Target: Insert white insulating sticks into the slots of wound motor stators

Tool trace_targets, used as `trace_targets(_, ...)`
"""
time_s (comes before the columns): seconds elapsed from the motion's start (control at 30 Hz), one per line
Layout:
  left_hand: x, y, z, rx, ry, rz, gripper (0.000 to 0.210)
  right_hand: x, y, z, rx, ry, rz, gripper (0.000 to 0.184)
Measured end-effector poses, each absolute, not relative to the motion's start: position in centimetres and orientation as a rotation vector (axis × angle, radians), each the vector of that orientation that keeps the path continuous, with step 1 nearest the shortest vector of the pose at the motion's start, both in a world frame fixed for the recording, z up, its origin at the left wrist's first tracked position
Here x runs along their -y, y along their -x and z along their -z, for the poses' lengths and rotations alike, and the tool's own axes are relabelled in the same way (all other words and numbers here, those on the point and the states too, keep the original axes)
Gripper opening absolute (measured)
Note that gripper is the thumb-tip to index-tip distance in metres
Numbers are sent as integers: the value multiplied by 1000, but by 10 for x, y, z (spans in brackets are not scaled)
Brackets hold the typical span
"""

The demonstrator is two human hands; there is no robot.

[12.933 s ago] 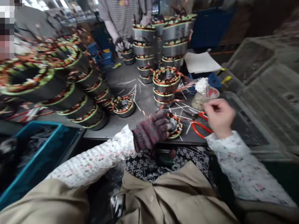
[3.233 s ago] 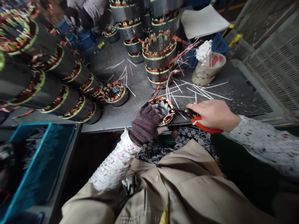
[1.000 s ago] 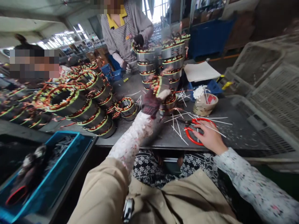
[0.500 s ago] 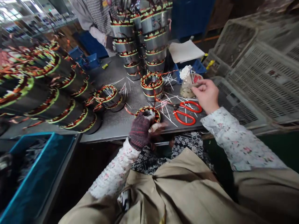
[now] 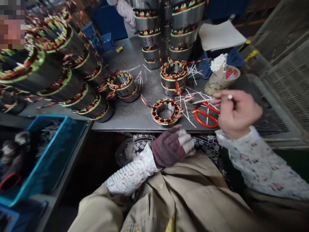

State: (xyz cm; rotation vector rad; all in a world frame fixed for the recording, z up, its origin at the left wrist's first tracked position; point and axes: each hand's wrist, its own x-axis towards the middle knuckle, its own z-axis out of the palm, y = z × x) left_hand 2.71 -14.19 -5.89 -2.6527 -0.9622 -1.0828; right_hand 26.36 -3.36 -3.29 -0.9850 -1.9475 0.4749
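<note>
One copper-wound ring (image 5: 166,121) faces upward (axis vertical).

At five o'clock, motion blur softens the maroon-gloved left hand (image 5: 172,146); whether it holds anything cannot be told. At three, the bare right hand (image 5: 238,111) hides part of a thin white strip (image 5: 202,101) and of the red-looped scissors (image 5: 207,125). The top edge cuts off the grey metal, copper-wound ring stacks (image 5: 187,18) at twelve and a person's pale sleeve (image 5: 124,11) at eleven; the right edge crops a slatted pale plastic crate (image 5: 287,61) towards two.
</note>
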Motion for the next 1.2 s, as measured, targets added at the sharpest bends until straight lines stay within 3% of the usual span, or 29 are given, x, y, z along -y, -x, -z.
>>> trace_targets(0.1,116,-26,42,1458,2394,990,44,66,-247,38,1920,949,-535,21)
trace_targets(0.27,85,-15,37,1761,2481,931,31,112,-237,51,1869,807,-542,21)
trace_targets(0.53,93,-20,39,1528,2476,995,17,120,-241,48,1810,943,-758,30)
trace_targets(0.6,93,-15,42,1501,2504,1002,24,115,-240,47,1836,978,-788,33)
trace_targets(0.73,93,-9,46,1438,2484,1074,56,104,-233,47,1857,999,-811,36)
trace_targets(0.9,93,-15,52,1478,2442,1237,61,88,-210,53,1723,995,-882,27)
trace_targets(1.03,93,-20,57,1665,2494,1568,51,73,-192,61,1531,1015,-1016,33)
trace_targets(1.2,93,-20,55,1606,2474,1719,12,73,-197,54,1606,1030,-1034,37)
